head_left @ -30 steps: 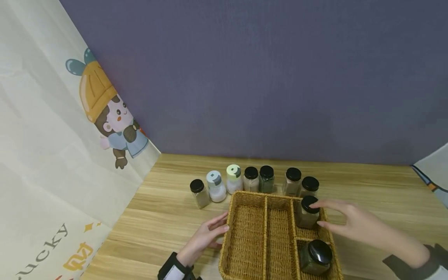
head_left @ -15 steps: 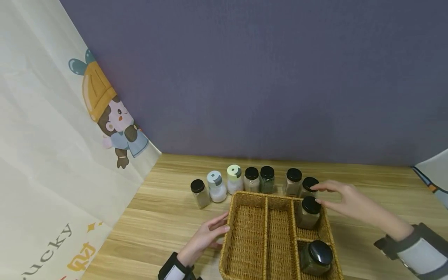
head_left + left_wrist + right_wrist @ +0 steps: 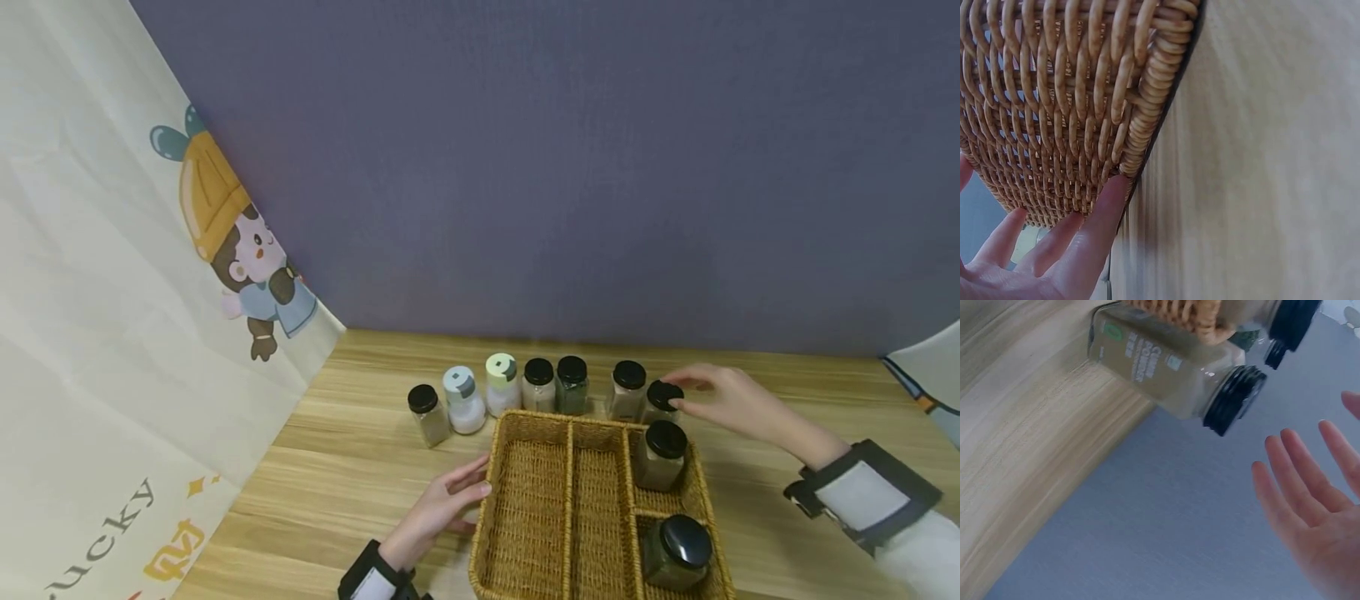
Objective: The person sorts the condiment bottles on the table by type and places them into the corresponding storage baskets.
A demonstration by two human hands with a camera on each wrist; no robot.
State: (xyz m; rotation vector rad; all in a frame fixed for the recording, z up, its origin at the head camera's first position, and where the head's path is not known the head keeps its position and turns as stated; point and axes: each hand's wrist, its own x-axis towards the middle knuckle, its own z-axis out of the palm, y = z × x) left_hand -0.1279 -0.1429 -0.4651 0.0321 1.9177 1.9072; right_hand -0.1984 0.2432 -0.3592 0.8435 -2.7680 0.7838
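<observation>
My left hand (image 3: 442, 508) lies against the left wall of a woven basket (image 3: 483, 517), its fingers outstretched; in the left wrist view the fingertips (image 3: 1110, 187) touch the wicker. My right hand (image 3: 738, 404) is at the black lid of a spice jar (image 3: 663, 396) behind the basket's back right corner. In the right wrist view the right hand's fingers (image 3: 1300, 481) are extended and apart from that jar (image 3: 1160, 362), which holds greenish-brown powder. Two more jars stand in the basket's right-hand compartments: a black-lidded jar (image 3: 662, 467) at the back and a wider jar (image 3: 678, 558) in front.
Along the back of the wooden table (image 3: 337, 450) stand several black-lidded jars, among them a jar with pale contents (image 3: 626, 392), a dark green jar (image 3: 572, 387) and the leftmost jar (image 3: 430, 417). Between them are two white-filled shakers, a blue-topped shaker (image 3: 465, 404) and a yellow-green-topped shaker (image 3: 502, 387).
My right hand has moved off the jar in the basket's back right compartment and backward to the lid of the jar behind it. The left hand and basket have stayed put.
</observation>
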